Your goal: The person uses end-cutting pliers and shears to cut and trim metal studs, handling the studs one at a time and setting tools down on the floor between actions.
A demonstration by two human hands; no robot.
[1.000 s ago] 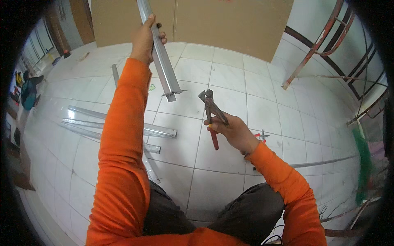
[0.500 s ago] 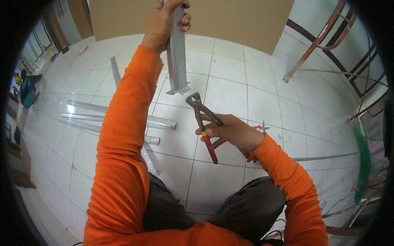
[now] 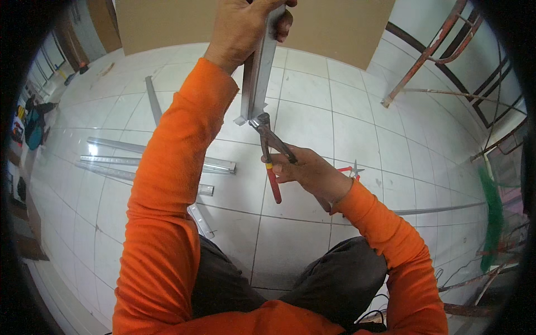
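Note:
My left hand [image 3: 245, 28] is wrapped round a grey metal channel [image 3: 258, 78], held upright with its cut lower end toward me. Small bent tabs flare out from that end. My right hand [image 3: 310, 172] grips a pair of end-cutting pincers [image 3: 274, 142] with red and yellow handle sleeves. The pincers' jaws meet the tab at the channel's lower right corner. Whether the jaws are fully closed on the tab is too small to tell.
Several metal channels [image 3: 220, 166] lie on the white tiled floor [image 3: 304, 123] at left. Red-handled snips [image 3: 355, 169] lie beyond my right wrist. A long thin metal strip [image 3: 441, 209] stretches right. A brown board [image 3: 329, 28] stands ahead; rusty scaffold frame [image 3: 416, 67] and green netting [image 3: 491, 218] are at right.
The channel has shifted right and tilted slightly. The pincers have moved up and left, from just below the channel's end to touching its tab.

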